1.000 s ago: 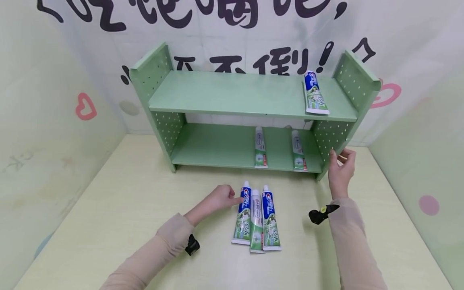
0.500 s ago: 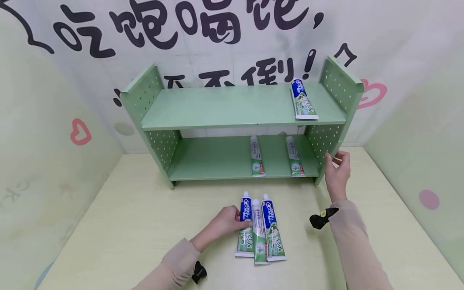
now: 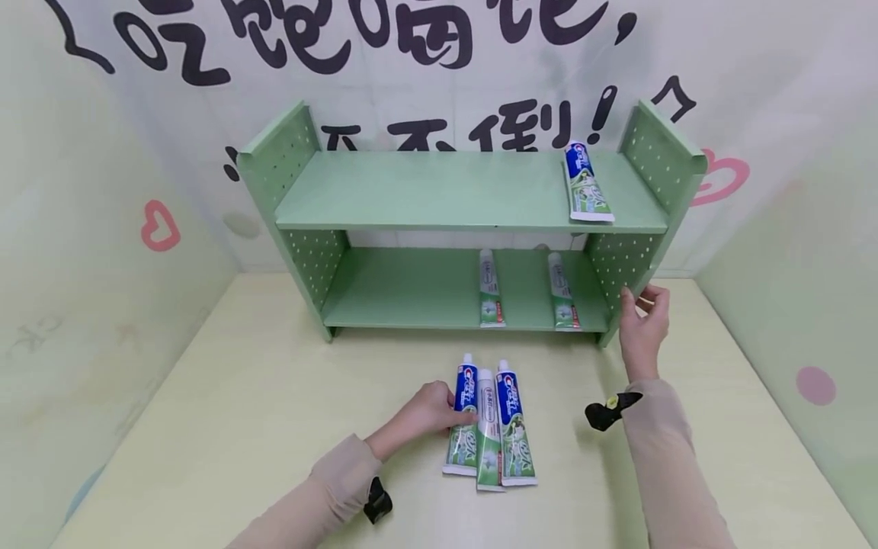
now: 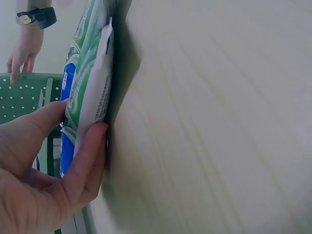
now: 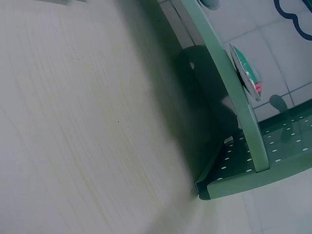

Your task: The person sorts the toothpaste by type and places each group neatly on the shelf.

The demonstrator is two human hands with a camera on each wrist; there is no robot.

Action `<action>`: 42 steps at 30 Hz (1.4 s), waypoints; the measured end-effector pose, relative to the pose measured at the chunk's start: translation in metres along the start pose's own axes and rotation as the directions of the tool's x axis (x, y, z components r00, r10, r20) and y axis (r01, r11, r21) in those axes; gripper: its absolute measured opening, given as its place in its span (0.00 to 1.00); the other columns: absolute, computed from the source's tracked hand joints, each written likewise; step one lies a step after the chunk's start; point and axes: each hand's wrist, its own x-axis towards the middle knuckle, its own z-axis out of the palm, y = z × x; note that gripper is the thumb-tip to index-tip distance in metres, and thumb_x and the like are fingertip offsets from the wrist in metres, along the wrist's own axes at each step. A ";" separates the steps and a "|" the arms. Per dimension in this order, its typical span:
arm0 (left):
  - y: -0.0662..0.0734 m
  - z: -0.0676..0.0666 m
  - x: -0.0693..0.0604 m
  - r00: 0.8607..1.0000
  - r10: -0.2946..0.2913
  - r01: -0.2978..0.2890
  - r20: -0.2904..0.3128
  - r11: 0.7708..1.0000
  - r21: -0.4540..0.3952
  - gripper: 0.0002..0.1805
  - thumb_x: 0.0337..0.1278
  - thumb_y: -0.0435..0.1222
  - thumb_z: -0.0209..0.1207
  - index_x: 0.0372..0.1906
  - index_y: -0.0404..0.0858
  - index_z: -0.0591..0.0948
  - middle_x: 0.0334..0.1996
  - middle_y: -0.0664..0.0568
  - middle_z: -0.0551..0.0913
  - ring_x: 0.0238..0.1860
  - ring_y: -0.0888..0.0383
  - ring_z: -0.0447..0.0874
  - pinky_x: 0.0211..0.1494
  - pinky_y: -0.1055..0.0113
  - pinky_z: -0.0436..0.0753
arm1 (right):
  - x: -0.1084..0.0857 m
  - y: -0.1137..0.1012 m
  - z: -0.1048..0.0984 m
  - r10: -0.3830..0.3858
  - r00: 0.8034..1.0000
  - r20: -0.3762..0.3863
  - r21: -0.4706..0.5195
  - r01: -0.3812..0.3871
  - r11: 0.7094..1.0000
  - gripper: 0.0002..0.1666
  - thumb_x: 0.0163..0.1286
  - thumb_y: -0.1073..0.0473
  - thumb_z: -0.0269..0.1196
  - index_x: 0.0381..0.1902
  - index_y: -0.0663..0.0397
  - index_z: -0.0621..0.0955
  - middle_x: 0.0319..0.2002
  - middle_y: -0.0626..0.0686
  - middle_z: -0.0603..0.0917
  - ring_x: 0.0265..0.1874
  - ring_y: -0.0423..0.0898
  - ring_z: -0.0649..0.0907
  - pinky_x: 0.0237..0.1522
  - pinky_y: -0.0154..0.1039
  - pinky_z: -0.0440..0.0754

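My left hand (image 3: 428, 408) pinches the leftmost of three toothpaste tubes on the table, a blue and green tube (image 3: 466, 393). The left wrist view shows thumb and fingers on opposite sides of this tube (image 4: 95, 85). Close against it lies a silver and green tube (image 3: 488, 438), then another blue and green tube (image 3: 514, 435). My right hand (image 3: 643, 335) grips the right side panel of the green two-tier shelf (image 3: 384, 191), thumb on the near side and fingers curled behind. The right hand is out of sight in the right wrist view.
A blue and green tube (image 3: 588, 183) lies on the upper tier at the right. On the lower tier lie two silver and green tubes, one near the middle (image 3: 490, 290) and one farther right (image 3: 562, 293). A lettered wall (image 3: 439, 84) stands behind the shelf.
My left hand has gone from touching the left tube's upper edge to pinching it lower down. The head view has tilted slightly. My right hand stays on the shelf panel.
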 end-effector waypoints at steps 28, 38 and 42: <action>0.025 -0.037 -0.009 0.997 -0.055 0.049 -0.061 0.994 -0.098 0.21 0.43 0.42 0.67 0.36 0.29 0.76 0.27 0.46 0.82 0.24 0.57 0.80 0.30 0.65 0.83 | 0.004 -0.007 -0.002 0.014 1.000 0.020 -0.011 -0.014 1.000 0.12 0.66 0.52 0.56 0.44 0.46 0.70 0.39 0.35 0.69 0.40 0.31 0.71 0.38 0.24 0.73; 0.037 -0.048 -0.017 0.998 -0.042 0.033 -0.054 0.988 -0.151 0.23 0.44 0.41 0.67 0.40 0.28 0.75 0.29 0.44 0.82 0.24 0.56 0.82 0.36 0.60 0.84 | 0.001 -0.003 -0.003 0.012 0.999 0.031 -0.003 -0.012 1.000 0.11 0.66 0.52 0.56 0.44 0.45 0.70 0.40 0.35 0.69 0.41 0.32 0.71 0.38 0.24 0.73; 0.043 -0.053 -0.021 0.999 -0.022 0.014 -0.048 0.988 -0.151 0.23 0.44 0.41 0.67 0.41 0.28 0.75 0.29 0.44 0.82 0.24 0.56 0.81 0.35 0.60 0.84 | 0.000 0.000 -0.003 -0.004 0.999 0.036 -0.006 0.005 1.000 0.12 0.66 0.52 0.56 0.44 0.45 0.70 0.39 0.35 0.69 0.40 0.31 0.71 0.38 0.24 0.73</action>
